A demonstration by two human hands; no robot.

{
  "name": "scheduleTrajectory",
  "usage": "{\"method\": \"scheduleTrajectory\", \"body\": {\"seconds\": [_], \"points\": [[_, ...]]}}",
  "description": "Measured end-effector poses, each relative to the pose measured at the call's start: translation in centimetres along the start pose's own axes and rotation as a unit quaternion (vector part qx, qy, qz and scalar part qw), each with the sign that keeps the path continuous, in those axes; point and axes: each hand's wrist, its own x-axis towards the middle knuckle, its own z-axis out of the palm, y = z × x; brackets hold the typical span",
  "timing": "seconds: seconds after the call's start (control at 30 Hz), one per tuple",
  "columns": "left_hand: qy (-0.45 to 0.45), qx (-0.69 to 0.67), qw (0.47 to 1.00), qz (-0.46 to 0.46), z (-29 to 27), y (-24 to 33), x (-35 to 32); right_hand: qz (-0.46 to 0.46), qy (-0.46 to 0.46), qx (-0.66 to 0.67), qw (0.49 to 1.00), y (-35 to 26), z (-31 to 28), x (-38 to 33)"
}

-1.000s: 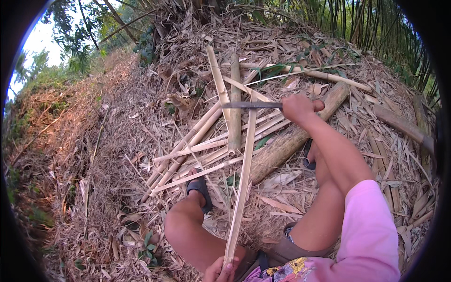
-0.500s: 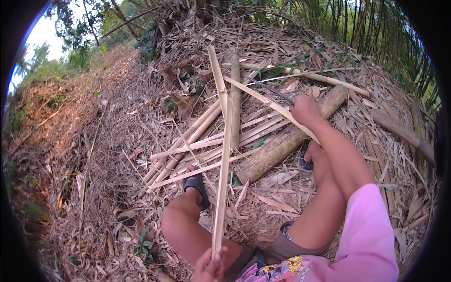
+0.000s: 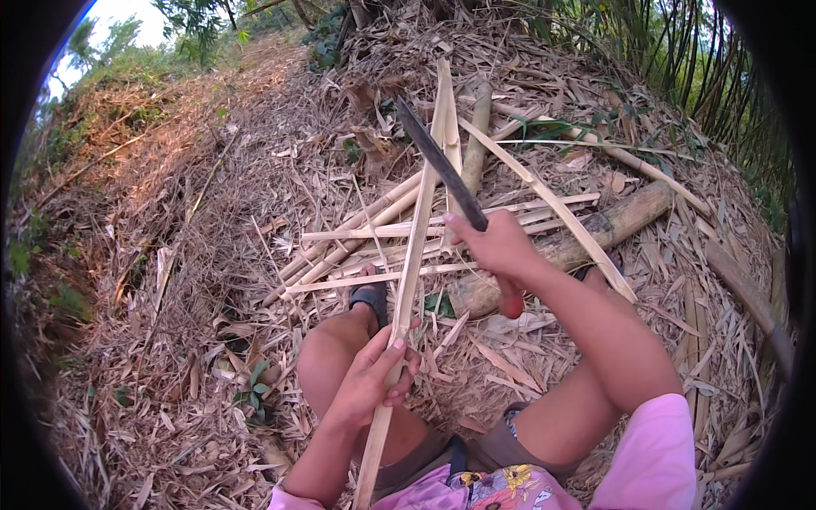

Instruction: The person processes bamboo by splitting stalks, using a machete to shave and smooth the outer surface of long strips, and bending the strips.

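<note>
My left hand point(image 3: 378, 374) is closed round a long pale split bamboo strip point(image 3: 414, 255), which slants up and away from beside my lap. In my right hand point(image 3: 501, 246) is a machete point(image 3: 435, 157) with a dark blade and a reddish handle end. The blade points up and left, crossing over the far part of the strip in this view; whether it touches cannot be told. A second pale strip point(image 3: 544, 191) leans away to the right, its near end by my right forearm.
A thick bamboo log point(image 3: 625, 208) lies between my feet and to the right. Several cut strips point(image 3: 391, 229) and thin bamboo poles point(image 3: 361, 242) lie in a pile ahead. Dry leaves cover the slope, with stumps point(image 3: 370, 144) beyond and standing bamboo point(image 3: 705, 68) at upper right.
My left hand has moved up and forward along the strip. My right hand has come left and nearer with the machete, its blade now across the strip. The view has shifted slightly.
</note>
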Motion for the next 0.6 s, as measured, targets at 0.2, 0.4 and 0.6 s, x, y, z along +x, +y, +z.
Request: {"method": "scheduleTrajectory", "body": {"seconds": [0.2,0.4,0.6], "points": [[0.021,0.021,1.000,0.004,0.4,-0.1,-0.2,0.026,-0.064,0.105,0.992,-1.4,1.7,-1.8],[-0.001,0.004,1.000,0.024,1.0,-0.9,-0.4,0.026,-0.039,0.194,0.980,-1.6,1.7,-2.3],[-0.082,0.003,0.995,-0.051,-0.3,-4.3,-2.4,0.021,0.002,0.193,0.981,-1.3,1.0,-1.9]]}}
